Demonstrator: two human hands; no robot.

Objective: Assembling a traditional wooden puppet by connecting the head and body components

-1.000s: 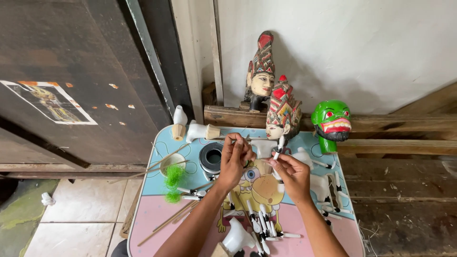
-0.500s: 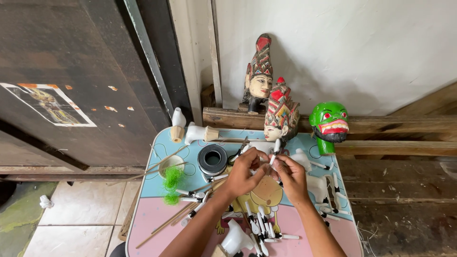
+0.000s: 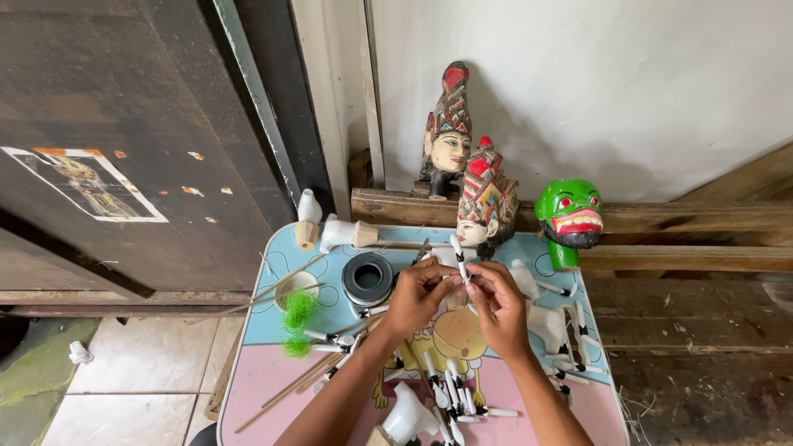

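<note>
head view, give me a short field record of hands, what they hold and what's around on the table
left hand: fingers pinch the lower end of the white stick
right hand: fingers on the same stick
white stick: thin, white, black band, tip up
table: small, blue and pink top
near hands: black tape roll, green fibre tuft, loose white pegs
behind: two painted puppet heads, green mask head

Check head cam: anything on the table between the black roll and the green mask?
Head view: between the black roll and the green mask are both hands, holding a small white stick piece, and the painted puppet head.
</note>
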